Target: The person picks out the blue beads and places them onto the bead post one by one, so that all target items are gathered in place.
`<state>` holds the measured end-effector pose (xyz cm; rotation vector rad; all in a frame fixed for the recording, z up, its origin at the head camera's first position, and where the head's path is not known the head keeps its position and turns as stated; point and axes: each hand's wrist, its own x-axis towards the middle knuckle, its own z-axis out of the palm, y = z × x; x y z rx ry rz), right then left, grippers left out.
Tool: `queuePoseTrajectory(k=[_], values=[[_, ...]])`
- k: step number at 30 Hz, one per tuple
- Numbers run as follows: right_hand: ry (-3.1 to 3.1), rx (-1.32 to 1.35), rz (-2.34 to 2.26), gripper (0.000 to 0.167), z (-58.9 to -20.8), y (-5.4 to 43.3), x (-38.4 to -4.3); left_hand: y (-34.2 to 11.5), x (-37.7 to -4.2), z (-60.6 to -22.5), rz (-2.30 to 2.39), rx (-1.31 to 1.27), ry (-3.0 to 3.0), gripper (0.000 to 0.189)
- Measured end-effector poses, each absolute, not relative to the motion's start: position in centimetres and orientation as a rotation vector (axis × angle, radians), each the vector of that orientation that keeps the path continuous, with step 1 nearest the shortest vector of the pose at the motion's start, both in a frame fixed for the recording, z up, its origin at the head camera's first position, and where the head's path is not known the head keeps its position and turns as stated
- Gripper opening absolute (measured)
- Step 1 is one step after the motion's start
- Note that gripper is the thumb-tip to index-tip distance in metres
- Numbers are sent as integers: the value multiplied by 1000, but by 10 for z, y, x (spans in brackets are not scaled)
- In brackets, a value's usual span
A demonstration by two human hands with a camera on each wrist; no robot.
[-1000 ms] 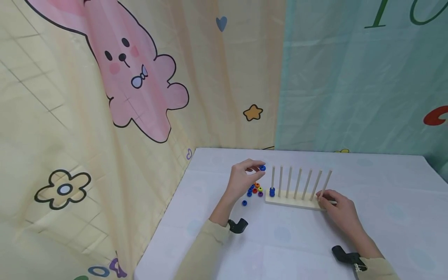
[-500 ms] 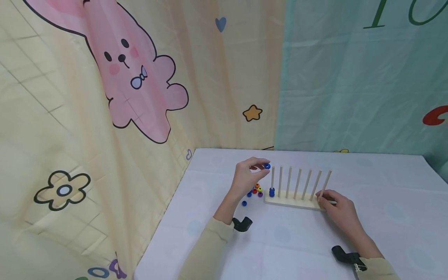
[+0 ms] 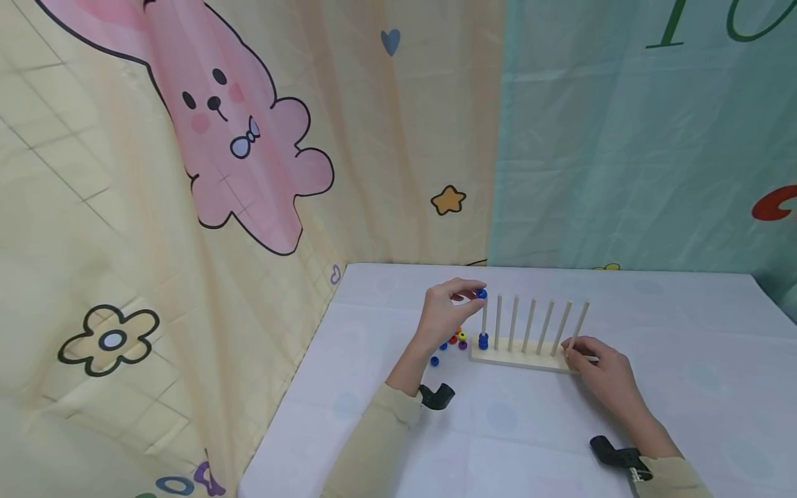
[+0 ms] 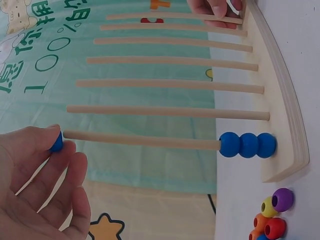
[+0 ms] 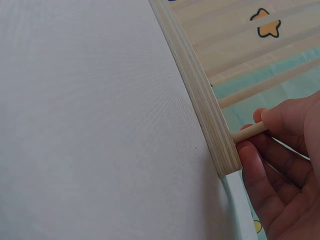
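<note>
My left hand (image 3: 441, 317) pinches a blue bead (image 4: 57, 143) between thumb and fingers. The bead is right by the top end of the leftmost wooden peg (image 4: 145, 141); whether it touches the tip, I cannot tell. Three blue beads (image 4: 248, 145) are stacked at the foot of that peg. Several upright pegs stand in a row on the pale wooden base (image 3: 519, 361), and the others that show carry no beads. At the base's right end, my right hand (image 3: 607, 372) grips the rightmost peg (image 5: 250, 131) low down, its thumb and fingers around it.
Loose beads lie left of the base, among them a purple bead (image 4: 283, 199), a yellow one (image 4: 267, 206), a red one (image 4: 275, 228) and a separate blue one (image 3: 434, 361). The white-covered table (image 3: 498, 429) reaches back to printed curtains (image 3: 623, 152).
My left hand has moved right with the blue bead, from left of the pegs to the leftmost peg's top. The right hand has stayed at the rightmost peg.
</note>
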<state>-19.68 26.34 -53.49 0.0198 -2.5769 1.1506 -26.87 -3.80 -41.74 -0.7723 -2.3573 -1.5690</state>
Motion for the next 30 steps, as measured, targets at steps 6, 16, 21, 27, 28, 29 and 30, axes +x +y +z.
queuePoseTrajectory(k=[6,16,21,27,28,29,30], values=[[-2577,18,1145,23,-536,263,-197,-36,-271,-419,-1575,-778,-2363,26],[-2584,23,1143,23,-533,263,-196,-32,-269,-419,-1567,-794,-2377,27],[-2584,23,1145,23,-533,263,-196,-32,-269,-419,-1572,-799,-2374,27],[-2583,32,1138,21,-533,264,-196,-32,-269,-420,-1572,-800,-2376,27],[-2583,33,1135,20,-533,264,-196,-32,-269,-421,-1571,-797,-2378,27],[-2579,35,1136,20,-533,264,-196,-32,-269,-421,-1568,-797,-2380,27],[-2579,35,1133,20,-533,264,-196,-32,-269,-421,-1567,-797,-2382,27]])
